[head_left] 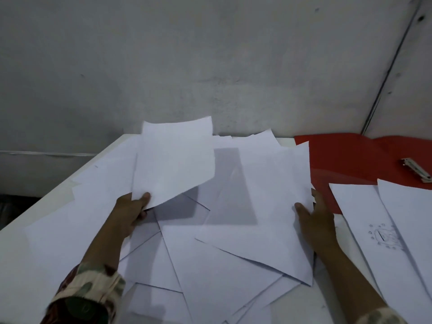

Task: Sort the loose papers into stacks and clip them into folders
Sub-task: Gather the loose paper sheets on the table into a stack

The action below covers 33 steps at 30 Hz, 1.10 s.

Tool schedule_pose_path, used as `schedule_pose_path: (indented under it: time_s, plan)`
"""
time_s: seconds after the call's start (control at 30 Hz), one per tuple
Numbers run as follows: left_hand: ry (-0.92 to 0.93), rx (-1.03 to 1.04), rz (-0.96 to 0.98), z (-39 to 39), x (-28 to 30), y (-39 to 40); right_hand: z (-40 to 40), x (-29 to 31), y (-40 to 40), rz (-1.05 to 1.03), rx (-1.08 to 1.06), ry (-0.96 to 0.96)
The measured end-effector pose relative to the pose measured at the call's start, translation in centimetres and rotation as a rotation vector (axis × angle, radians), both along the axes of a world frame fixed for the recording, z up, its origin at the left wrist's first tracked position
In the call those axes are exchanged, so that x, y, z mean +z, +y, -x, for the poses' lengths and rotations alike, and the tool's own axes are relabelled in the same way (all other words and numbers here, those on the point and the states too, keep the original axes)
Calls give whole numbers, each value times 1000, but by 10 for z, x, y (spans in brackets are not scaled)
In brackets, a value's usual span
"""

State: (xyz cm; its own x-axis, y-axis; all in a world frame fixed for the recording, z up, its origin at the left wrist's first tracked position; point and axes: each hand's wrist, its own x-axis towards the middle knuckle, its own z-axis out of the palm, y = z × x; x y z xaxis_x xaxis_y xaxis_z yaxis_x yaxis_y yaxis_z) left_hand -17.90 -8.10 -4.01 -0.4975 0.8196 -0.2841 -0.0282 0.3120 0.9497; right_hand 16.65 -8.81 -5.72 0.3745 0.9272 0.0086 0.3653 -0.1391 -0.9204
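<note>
Many loose papers cover the white desk, overlapping at odd angles, so we judge the task to be at its first step: gathering and sorting, with nothing clipped yet.

Starting at the left, our left hand pinches the near corner of a lifted sheet between thumb and curled fingers. The sheet is raised off the pile and tilts away from us, casting a shadow on the papers beneath.

In the middle, the pile lies flat, several layers deep. We cannot tell how many sheets it contains.

Further right, our right hand grips the right edge of a second sheet, thumb on top and fingers curled behind the edge. Whether it holds one sheet or several we cannot tell.

At the right, a red folder lies open on the desk, partly covered by the papers. Its metal clip lies on the far right portion of the folder, clear of any paper. Two more sheets rest near the folder; one carries a faint sketch.

Next move, in our judgement: bring the two held sheets together, square their edges, and set them down as one stack. Thin paper bends readily, so support it along an edge.
</note>
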Motion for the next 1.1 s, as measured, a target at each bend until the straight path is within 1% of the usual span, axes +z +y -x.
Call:
schedule_pose_path:
  time_s: [0.1, 0.2, 0.27, 0.33, 0.4, 0.57, 0.63, 0.7, 0.8, 0.87, 0.9, 0.93, 1.0, 1.03, 1.1]
  plan:
    - [83, -146, 24, -26, 3, -9, 0, 1, 0, -5, 38, -17]
    - [166, -261, -14, -56, 3, -17, 2, 3, -1, -23, 42, -40]
    - [305, -309, -34, -74, -1, -21, 3, 4, -4, -30, 50, -22]
    - [453, -350, -50, -90, -6, -27, 4, 7, -5, -20, 61, 53]
    - [552, -389, -37, -101, -11, -30, 3, 10, -4, 13, 75, 107]
    - [791, -537, 52, -123, -16, -34, -5, 10, -1, 92, 192, 79]
    - [855, -607, 88, -129, -18, -32, -9, 9, 0, 141, 215, 58]
    - [888, -606, 120, -131, -18, -30, -11, 10, 1, 155, 208, 35]
    - [930, -413, 100, -129, -13, -24, -17, 11, 1, 106, 143, 28]
    - [897, -313, 117, -127, -10, -17, -20, 11, 0, 62, 98, 17]
    - [838, -298, 133, -127, -7, -13, -22, 11, 0, 42, 79, 8]
    - [742, -292, 137, -128, -3, -9, -23, 9, 0, 26, 66, -1]
    - [471, -251, 114, -133, 4, -1, -23, 6, 0, 13, 59, -24]
    - [333, -200, 99, -135, 6, 4, -23, 5, 0, 14, 61, -36]
    - [119, -56, 81, -135, 4, 15, -23, 3, 0, 13, 64, -45]
